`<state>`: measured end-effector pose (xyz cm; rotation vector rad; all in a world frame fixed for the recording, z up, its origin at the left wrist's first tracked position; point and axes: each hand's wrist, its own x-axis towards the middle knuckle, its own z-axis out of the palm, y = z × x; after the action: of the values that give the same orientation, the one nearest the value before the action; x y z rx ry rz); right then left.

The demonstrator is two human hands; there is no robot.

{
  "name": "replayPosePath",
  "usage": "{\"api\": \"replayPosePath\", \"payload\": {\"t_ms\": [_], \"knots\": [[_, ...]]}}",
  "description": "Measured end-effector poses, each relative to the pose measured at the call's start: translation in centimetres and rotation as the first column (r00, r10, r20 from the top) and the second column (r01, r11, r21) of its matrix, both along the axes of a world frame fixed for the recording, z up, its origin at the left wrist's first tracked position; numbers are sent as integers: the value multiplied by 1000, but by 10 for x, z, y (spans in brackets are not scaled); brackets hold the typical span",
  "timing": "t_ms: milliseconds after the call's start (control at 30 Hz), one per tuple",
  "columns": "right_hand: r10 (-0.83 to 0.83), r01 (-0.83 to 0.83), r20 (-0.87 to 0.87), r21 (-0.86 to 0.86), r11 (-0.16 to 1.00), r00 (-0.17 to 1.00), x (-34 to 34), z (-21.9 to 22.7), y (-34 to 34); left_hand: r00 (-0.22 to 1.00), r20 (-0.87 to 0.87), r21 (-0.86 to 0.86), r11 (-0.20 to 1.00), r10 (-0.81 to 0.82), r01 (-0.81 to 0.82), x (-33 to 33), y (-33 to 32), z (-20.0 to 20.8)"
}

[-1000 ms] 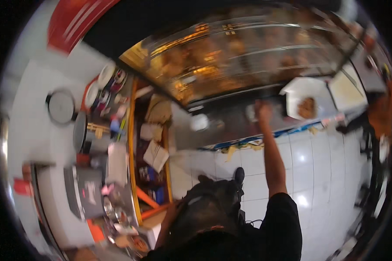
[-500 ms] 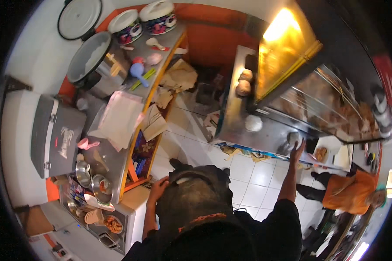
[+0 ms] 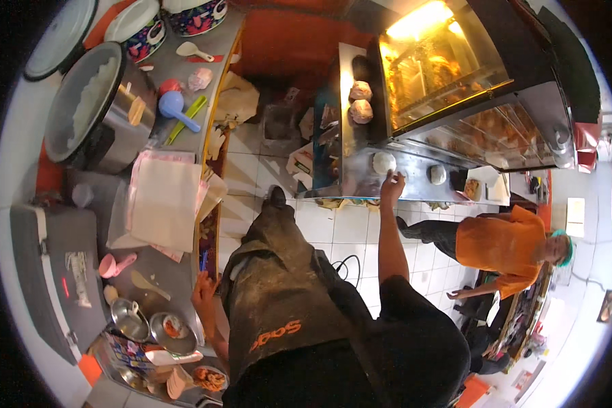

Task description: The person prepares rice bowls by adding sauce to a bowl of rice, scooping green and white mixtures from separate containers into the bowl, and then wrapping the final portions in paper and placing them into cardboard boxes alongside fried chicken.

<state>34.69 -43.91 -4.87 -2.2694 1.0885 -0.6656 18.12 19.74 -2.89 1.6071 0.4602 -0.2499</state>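
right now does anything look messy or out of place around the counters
The paper sheets on the left counter look askew: their corners stick out at different angles instead of lining up.

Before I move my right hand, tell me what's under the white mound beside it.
Metal counter shows around the white mound; whatever lies directly beneath is covered by the mound itself.

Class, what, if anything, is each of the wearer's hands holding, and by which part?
The left hand holds nothing visible. The right hand is at the near edge of the white round item; whether it grips there cannot be told.
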Motion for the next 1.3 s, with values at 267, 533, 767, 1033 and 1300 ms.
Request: {"api": "replayPosePath", "payload": {"t_ms": [267, 533, 767, 1033, 1300], "knots": [[59, -54, -21, 189, 980, 998, 29, -36, -48, 956, -102, 175, 941, -276, 290, 86, -43, 70], [-231, -365, 576, 729, 578, 784, 19, 0, 9, 909, -155, 168, 897, -386, 410, 173, -43, 52], [-355, -432, 657, 726, 534, 665, 19, 33, -3, 912, -73, 447, 804, -403, 391, 207, -60, 55], [-432, -428, 638, 759, 490, 638, -4, 72, -7, 791, 253, 451, 791, -558, 414, 289, -189, 109], [-179, -340, 465, 815, 470, 867, -8, 155, 35, 401, 295, -46, 406, -867, 913, 281, -451, 182]]}}
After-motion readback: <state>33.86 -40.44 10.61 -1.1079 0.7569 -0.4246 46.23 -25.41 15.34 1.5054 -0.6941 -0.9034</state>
